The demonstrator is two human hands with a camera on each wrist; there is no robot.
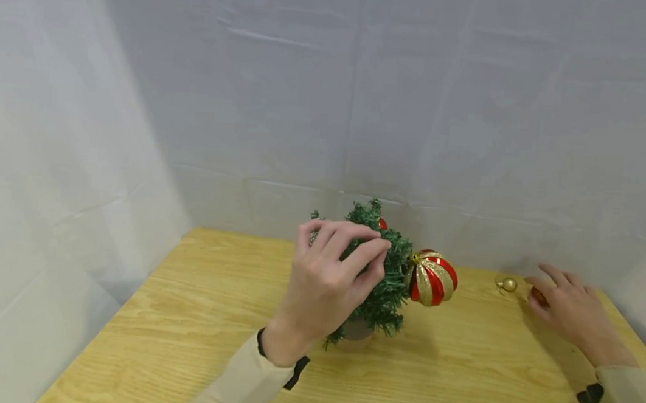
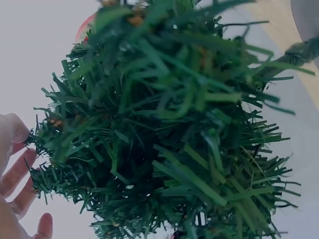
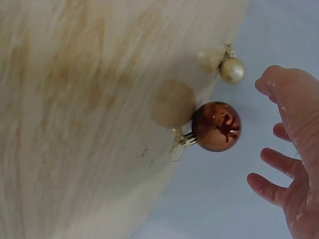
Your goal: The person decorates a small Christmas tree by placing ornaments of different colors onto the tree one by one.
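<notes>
Hiding part of the tree: the left hand.

"What do you count first?"

"One tree, one pot and one table."

"And round things?"

"Four balls that I can tell: one big stripy ball, one red ball, one little gold ball and one brown ball."

"So two by the tree and two near the right hand?"

"Yes. One silvery bit is mostly hidden, so I can't tell if it's a ball."

"How many hands?"

"Two, with the left hand. Two sleeves and two black bands too."
</notes>
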